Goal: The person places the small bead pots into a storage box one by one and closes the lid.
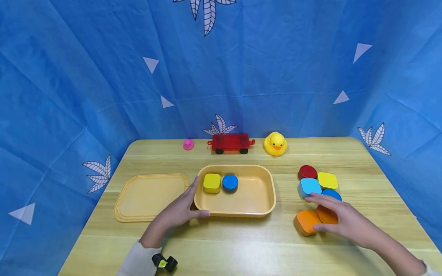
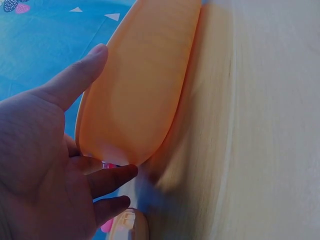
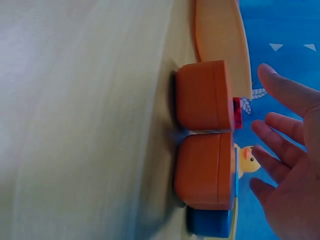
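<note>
My left hand [image 1: 179, 209] rests at the left end of a pale orange plastic box [image 1: 253, 193], its thumb by the near rim and fingers spread along the end wall. Inside the box stand a yellow squarish block [image 1: 212, 183] and a blue round block [image 1: 230, 183]. Over two orange blocks, one nearer the box [image 1: 306, 222] and another [image 1: 327, 215] partly hidden, hovers my right hand [image 1: 350, 224]. Its fingers are spread; the right wrist view shows them apart from the orange blocks [image 3: 205, 97]. Behind are light blue [image 1: 309, 187], blue [image 1: 332, 194], yellow [image 1: 327, 180] and dark red [image 1: 307, 171] blocks.
Left of the box lies a flat matching lid [image 1: 148, 199]. Along the back edge stand a small pink duck [image 1: 188, 144], a red toy wagon [image 1: 230, 142] and a yellow duck [image 1: 275, 144]. A blue patterned cloth [image 1: 276, 69] hangs behind the wooden table [image 1: 241, 249].
</note>
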Action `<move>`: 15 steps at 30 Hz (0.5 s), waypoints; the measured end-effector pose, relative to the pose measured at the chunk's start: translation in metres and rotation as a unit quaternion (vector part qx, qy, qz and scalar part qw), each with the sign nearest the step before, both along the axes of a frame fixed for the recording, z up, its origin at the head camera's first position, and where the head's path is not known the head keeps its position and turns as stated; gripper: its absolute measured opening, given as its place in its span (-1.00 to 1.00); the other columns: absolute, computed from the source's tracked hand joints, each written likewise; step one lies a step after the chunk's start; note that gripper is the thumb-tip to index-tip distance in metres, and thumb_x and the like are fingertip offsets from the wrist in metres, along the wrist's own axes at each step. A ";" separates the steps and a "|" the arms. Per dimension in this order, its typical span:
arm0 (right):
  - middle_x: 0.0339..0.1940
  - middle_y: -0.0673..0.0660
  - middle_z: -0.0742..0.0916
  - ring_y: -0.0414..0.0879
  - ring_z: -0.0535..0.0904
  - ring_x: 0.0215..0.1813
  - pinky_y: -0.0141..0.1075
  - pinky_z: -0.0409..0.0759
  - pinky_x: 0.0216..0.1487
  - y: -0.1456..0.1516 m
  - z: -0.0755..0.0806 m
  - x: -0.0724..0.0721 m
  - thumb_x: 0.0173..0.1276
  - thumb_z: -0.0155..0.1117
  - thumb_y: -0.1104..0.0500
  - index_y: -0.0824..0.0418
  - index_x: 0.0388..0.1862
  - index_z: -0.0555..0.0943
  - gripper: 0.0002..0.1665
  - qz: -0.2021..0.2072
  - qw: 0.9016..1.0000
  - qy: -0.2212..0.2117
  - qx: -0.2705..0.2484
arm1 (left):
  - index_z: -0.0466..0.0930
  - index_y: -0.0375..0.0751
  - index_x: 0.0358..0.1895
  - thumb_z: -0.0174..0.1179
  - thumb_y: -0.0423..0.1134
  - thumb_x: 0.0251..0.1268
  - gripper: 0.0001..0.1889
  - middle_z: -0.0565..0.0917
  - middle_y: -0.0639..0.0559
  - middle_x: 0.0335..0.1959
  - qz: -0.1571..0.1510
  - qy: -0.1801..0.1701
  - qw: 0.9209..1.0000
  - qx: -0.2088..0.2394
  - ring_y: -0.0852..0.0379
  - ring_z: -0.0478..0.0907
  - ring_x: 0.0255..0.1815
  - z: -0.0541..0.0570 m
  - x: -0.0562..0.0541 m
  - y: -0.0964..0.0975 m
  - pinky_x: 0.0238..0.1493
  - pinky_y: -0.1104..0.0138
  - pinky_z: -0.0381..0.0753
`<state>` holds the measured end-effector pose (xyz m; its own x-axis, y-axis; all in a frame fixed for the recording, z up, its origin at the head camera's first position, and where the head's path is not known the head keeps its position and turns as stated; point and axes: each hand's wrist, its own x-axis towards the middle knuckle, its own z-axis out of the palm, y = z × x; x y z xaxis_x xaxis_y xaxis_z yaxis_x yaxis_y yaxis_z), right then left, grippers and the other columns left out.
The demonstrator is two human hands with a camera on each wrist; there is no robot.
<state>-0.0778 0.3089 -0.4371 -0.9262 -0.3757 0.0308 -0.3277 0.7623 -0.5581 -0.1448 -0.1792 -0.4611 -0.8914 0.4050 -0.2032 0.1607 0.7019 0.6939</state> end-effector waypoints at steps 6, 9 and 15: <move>0.44 0.13 0.57 0.25 0.40 0.44 0.20 0.51 0.32 0.002 -0.004 0.003 0.11 0.56 -0.30 -0.01 0.40 0.57 -0.11 0.011 1.000 -0.014 -0.004 | -0.44 0.02 0.70 0.45 0.15 0.23 0.29 -0.21 -0.06 0.73 0.000 -0.001 1.000 0.002 -0.15 -0.11 0.70 0.001 0.001 0.000 0.63 -0.06 0.03; 0.46 0.20 0.55 0.38 0.33 0.47 0.19 0.28 0.53 0.003 -0.007 0.004 0.08 0.63 -0.18 0.04 0.39 0.57 -0.10 0.022 0.999 -0.016 -0.019 | -0.44 0.02 0.70 0.45 0.16 0.23 0.29 -0.21 -0.06 0.73 -0.001 0.001 1.000 0.001 -0.15 -0.11 0.70 0.000 0.001 0.000 0.63 -0.06 0.03; 0.32 0.12 0.68 -0.27 0.31 0.53 -0.76 -0.31 0.44 0.001 -0.014 0.002 0.00 0.71 0.00 0.12 0.33 0.62 -0.14 0.055 0.998 0.044 -0.005 | -0.45 0.02 0.70 0.45 0.15 0.24 0.29 -0.21 -0.05 0.73 0.000 0.000 1.000 0.001 -0.15 -0.11 0.70 0.001 0.001 0.000 0.63 -0.06 0.03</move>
